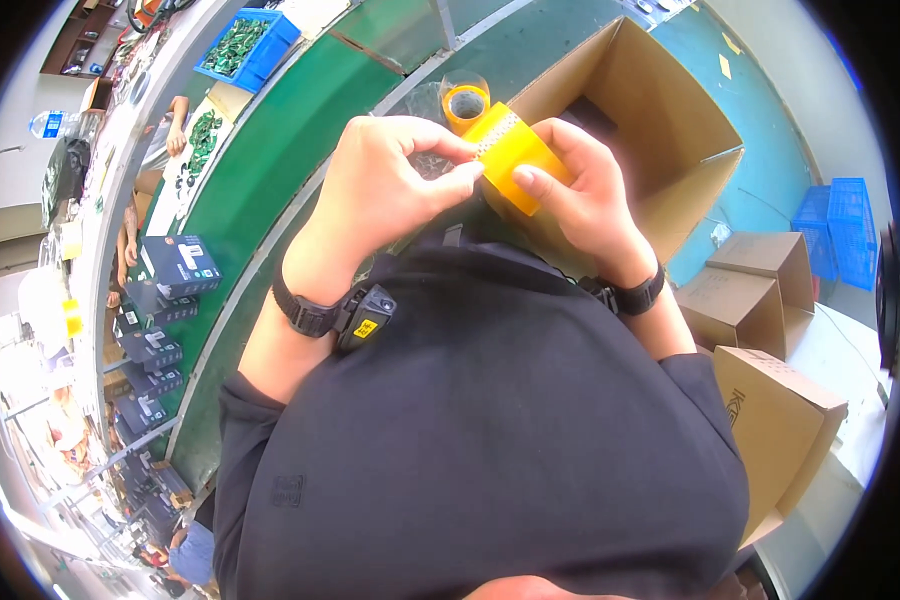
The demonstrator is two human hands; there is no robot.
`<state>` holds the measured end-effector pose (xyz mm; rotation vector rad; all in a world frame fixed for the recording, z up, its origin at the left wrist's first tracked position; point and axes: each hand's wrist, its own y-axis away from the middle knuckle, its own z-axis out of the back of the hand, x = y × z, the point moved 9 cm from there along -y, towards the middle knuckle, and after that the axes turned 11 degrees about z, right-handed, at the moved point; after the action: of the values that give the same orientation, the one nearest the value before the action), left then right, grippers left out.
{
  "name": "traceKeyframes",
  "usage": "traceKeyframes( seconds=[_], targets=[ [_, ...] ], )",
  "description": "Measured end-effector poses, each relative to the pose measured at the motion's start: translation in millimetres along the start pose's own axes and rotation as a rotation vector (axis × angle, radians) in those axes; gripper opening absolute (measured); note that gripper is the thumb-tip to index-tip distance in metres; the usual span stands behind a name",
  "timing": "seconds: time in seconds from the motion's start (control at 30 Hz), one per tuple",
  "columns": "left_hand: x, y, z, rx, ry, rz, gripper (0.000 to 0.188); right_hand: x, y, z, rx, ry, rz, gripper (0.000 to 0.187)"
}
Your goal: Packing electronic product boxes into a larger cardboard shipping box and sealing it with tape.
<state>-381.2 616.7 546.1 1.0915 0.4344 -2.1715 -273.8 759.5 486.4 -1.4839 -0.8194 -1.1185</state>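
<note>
While the right grip (588,190) grasps the yellow tape roll (520,160) in front of the open carton (670,95), the left grip (385,165) pinches its edge; work appears preparatory, the tape in hand but none visibly laid on the carton.

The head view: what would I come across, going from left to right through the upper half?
Blue bin of small green parts → left hand → yellow tape between the two hands → right hand → blue plastic crates near the right rim.
</note>
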Motion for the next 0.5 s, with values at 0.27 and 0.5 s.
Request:
traceKeyframes(
  seconds=[0.27,0.5],
  targets=[
    [17.4,-5.2,-5.5,0.064,0.036,0.066,0.019,-7.3,-2.1,-1.0,-0.005,-0.032,-0.069,0.033],
    [19.7,-5.4,-5.7,0.049,0.059,0.085,0.018,-16.3,-4.6,-4.2,0.014,-0.136,-0.104,0.031]
  ],
)
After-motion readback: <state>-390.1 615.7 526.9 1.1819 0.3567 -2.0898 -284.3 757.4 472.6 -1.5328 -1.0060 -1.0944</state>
